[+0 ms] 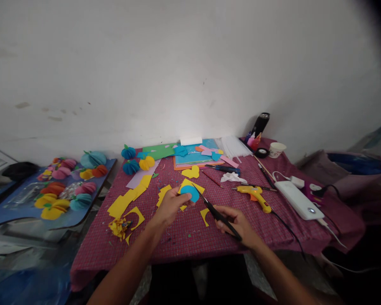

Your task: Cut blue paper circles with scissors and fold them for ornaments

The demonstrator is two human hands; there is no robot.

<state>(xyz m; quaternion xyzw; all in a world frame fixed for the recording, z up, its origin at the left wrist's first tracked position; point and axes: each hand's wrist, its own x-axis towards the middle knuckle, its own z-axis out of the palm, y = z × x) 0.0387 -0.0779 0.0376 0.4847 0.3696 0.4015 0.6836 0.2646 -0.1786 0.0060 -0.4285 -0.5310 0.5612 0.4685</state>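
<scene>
My left hand [174, 204] pinches a blue paper circle [192, 192] together with a piece of yellow paper [184, 183] behind it. Closed around the black handles of a pair of scissors [217, 215] is my right hand [233, 222]. The blades point up and left, beside the right edge of the circle; I cannot tell whether they touch the paper. A curved yellow offcut [205, 217] lies close to the scissors. More yellow paper [163, 195] shows just left of my left hand.
Yellow squares [123, 203] and crumpled scraps [119, 228] lie on the left of the checked tablecloth [174, 250]. To the right are a yellow glue gun [254, 193] with a cord, a white power bank [296, 201] and a paper cup [277, 149]. Paper pumpkins [93, 159] sit on a blue side table.
</scene>
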